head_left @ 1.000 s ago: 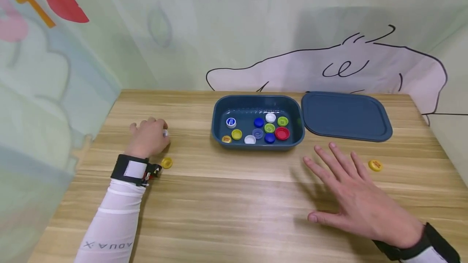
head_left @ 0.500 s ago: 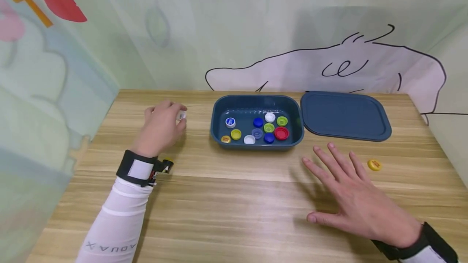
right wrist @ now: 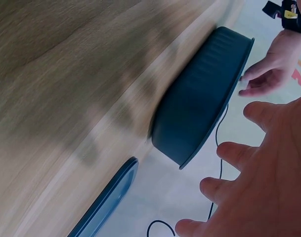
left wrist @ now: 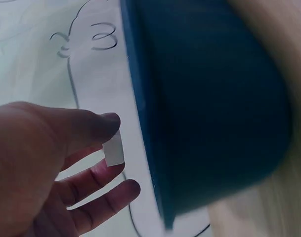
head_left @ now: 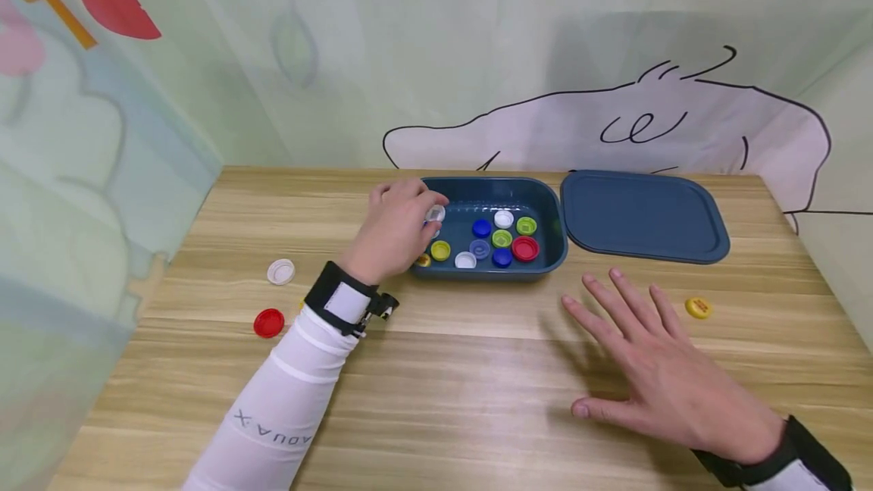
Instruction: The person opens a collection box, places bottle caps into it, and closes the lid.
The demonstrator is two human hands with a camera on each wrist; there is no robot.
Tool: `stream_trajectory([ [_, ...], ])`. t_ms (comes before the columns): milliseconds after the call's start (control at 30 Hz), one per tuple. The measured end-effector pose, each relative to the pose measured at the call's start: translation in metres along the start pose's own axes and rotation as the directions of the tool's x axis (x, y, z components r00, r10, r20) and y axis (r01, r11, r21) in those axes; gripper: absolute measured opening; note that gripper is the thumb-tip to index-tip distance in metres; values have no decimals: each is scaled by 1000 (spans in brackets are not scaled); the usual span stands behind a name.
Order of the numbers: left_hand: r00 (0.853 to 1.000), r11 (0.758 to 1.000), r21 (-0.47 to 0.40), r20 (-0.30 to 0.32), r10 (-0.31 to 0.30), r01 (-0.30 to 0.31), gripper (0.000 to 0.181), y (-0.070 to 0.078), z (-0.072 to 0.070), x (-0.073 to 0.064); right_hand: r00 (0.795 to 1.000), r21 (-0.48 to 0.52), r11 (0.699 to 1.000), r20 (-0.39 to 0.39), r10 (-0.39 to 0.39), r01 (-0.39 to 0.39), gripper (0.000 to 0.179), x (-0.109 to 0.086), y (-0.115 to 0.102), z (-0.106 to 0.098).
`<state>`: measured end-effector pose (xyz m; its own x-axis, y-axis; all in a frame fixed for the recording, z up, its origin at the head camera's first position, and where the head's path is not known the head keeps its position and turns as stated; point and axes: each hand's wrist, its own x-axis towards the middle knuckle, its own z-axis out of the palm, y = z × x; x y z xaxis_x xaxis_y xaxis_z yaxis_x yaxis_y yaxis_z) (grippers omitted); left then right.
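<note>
Over the left end of the blue box (head_left: 477,276), my left hand (head_left: 395,232) pinches a white bottle cap (head_left: 435,214) between thumb and fingers. In the left wrist view the cap (left wrist: 113,150) shows edge-on, beside the box rim. Several caps lie in the box, among them a red cap (head_left: 525,249), a yellow cap (head_left: 440,251) and a white cap (head_left: 466,260). With its fingers spread and straight, my right hand (head_left: 675,370) is at the right, holding nothing. A yellow cap (head_left: 699,308) lies on the table just beyond its fingers.
A flat blue lid (head_left: 644,214) lies to the right of the box. On the left of the table are a white cap (head_left: 280,272) and a red cap (head_left: 269,323). A yellow cap there is mostly hidden by my left sleeve. A printed cloth (head_left: 436,59) stands behind the table.
My left hand has carried the white bottle cap from the left of the table rightward to over the box. The white and red caps behind it came into view. My right hand stays put.
</note>
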<state>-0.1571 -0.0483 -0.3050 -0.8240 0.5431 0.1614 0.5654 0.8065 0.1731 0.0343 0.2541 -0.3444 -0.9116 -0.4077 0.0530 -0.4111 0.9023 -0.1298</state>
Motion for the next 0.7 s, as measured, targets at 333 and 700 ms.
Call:
stream_trajectory([
  [333, 997, 998, 67, 80, 9, -14, 34, 18, 23, 16, 1000, -5, 1000, 11, 4, -4, 104, 0, -1, 1],
  [700, 999, 999, 28, -12, -46, 47, 58, -10, 11, 4, 1000, -1, 1000, 25, 9, -9, 105, 0, -1, -1],
])
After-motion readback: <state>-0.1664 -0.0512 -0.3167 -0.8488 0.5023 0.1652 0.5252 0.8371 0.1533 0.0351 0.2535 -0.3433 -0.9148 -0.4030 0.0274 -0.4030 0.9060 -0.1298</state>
